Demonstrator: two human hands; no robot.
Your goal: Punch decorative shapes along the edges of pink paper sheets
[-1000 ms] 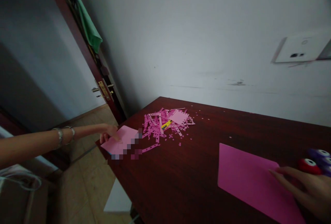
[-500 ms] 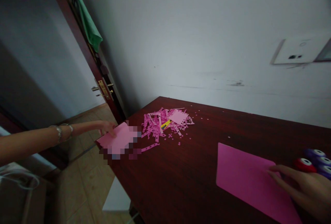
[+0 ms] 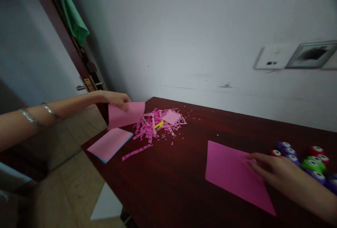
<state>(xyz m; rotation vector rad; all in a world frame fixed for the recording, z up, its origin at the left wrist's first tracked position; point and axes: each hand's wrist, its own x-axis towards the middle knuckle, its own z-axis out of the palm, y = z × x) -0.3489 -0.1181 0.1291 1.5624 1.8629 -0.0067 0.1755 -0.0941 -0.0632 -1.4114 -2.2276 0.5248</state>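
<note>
My left hand, with two bangles on the wrist, grips a light pink paper sheet by its upper edge. That sheet is raised and tilted above a pad of pink paper with a blue edge, which lies at the table's left corner. On the right, my right hand pinches the right edge of a darker pink paper sheet. This second sheet seems to lie flat on the table or just over it; I cannot tell which.
A heap of punched pink paper scraps with a yellow cutter sits on the dark wooden table. One loose strip lies before it. Several coloured round-topped pieces stand at right. A wall bounds the back.
My left hand has lifted a light pink sheet up off the pad. The view has turned right, so more coloured pieces show; my right hand still pinches its sheet.
</note>
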